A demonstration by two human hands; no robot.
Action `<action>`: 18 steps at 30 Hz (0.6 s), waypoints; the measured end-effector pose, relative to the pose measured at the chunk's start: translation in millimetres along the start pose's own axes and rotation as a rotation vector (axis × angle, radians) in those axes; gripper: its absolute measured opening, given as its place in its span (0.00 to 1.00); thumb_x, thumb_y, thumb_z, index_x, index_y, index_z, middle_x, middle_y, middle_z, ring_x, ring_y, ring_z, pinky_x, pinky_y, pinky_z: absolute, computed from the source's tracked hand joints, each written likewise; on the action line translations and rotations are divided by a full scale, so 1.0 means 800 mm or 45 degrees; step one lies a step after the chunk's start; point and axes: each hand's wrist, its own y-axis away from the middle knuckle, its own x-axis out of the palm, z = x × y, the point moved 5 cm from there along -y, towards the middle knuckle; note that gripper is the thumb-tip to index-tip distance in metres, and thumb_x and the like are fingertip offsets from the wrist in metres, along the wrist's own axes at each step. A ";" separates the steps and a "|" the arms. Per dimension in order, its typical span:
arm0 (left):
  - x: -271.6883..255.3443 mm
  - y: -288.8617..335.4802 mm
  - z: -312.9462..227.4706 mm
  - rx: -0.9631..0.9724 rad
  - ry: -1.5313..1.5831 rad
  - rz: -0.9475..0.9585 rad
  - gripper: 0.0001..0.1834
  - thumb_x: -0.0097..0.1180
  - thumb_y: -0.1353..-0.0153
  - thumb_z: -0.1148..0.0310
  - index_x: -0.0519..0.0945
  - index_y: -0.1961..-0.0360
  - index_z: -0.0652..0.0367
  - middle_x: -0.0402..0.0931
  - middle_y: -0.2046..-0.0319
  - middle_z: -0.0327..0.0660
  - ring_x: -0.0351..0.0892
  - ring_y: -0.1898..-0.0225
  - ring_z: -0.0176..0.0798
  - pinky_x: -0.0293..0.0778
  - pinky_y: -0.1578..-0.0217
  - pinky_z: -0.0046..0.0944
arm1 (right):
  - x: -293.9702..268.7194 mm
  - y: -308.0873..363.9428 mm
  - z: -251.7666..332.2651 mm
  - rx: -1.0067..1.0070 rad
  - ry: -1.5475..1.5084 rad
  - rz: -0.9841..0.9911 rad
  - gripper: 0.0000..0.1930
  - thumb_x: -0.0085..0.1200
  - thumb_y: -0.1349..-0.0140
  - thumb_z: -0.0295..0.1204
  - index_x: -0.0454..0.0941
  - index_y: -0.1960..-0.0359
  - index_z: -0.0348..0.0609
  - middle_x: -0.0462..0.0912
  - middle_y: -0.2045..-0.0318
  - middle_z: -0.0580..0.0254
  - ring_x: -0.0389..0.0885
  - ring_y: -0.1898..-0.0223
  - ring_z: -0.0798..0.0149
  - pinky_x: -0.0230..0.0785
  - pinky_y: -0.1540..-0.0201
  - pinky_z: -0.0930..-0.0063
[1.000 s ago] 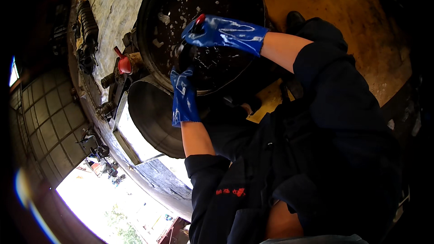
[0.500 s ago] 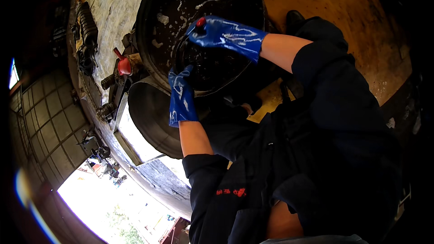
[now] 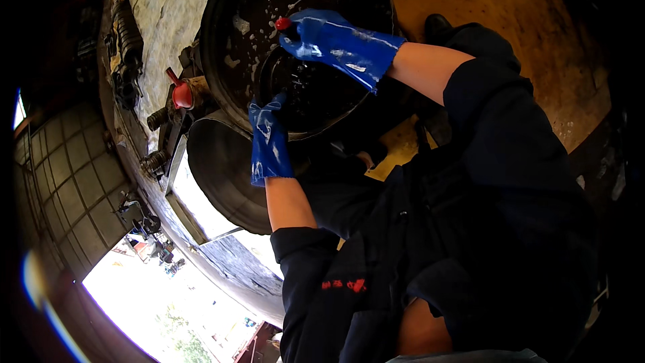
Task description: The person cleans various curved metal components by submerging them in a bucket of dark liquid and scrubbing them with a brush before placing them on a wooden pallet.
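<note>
A wide black basin (image 3: 213,67) holds dark, wet liquid with patches of foam. At its near left edge, my left hand (image 3: 270,138) in a blue rubber glove has its fingers closed on the rim of a dark ring-shaped part (image 3: 265,70), which is hard to make out against the liquid. Over the middle of the basin, my gloved right hand (image 3: 336,42) grips a tool with a red handle end (image 3: 283,23). The tool's working end is hidden below the glove.
Left of the basin, a red funnel-like scoop (image 3: 182,94) rests among greasy metal parts. A coil-spring shock absorber (image 3: 126,37) lies farther left. A second round, dark pan (image 3: 225,175) stands below the basin. Brown stained floor (image 3: 537,40) stretches to the right.
My right hand has shifted slightly away from me, and the red handle end has moved left and farther off. My left hand has stayed nearly in place at the ring-shaped part.
</note>
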 end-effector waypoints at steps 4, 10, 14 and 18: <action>0.012 0.003 -0.003 -0.016 0.032 0.106 0.33 0.70 0.48 0.83 0.76 0.38 0.67 0.83 0.49 0.50 0.84 0.53 0.47 0.81 0.49 0.40 | -0.015 0.018 0.042 -0.199 -0.136 -0.164 0.13 0.67 0.38 0.42 0.87 0.58 0.49 0.88 0.69 0.65 0.88 0.68 0.62 0.82 0.63 0.67; 0.010 0.004 -0.004 0.044 -0.025 0.050 0.37 0.69 0.48 0.84 0.73 0.35 0.69 0.81 0.47 0.52 0.84 0.52 0.49 0.81 0.49 0.41 | -0.019 -0.005 0.010 -0.095 0.009 -0.097 0.13 0.63 0.35 0.43 0.86 0.62 0.47 0.86 0.74 0.63 0.87 0.72 0.60 0.82 0.64 0.65; 0.010 0.002 -0.006 0.033 -0.063 0.088 0.38 0.69 0.48 0.84 0.71 0.35 0.70 0.80 0.46 0.53 0.83 0.52 0.49 0.81 0.48 0.41 | -0.020 0.012 0.043 -0.212 -0.030 -0.128 0.14 0.63 0.35 0.44 0.86 0.61 0.46 0.85 0.75 0.63 0.86 0.72 0.58 0.82 0.61 0.66; 0.009 -0.006 0.000 0.021 -0.064 0.045 0.35 0.69 0.48 0.84 0.73 0.37 0.71 0.81 0.48 0.54 0.83 0.51 0.50 0.82 0.49 0.41 | -0.017 0.012 0.025 -0.205 0.031 -0.070 0.13 0.62 0.35 0.42 0.86 0.65 0.46 0.85 0.76 0.61 0.86 0.72 0.59 0.81 0.63 0.65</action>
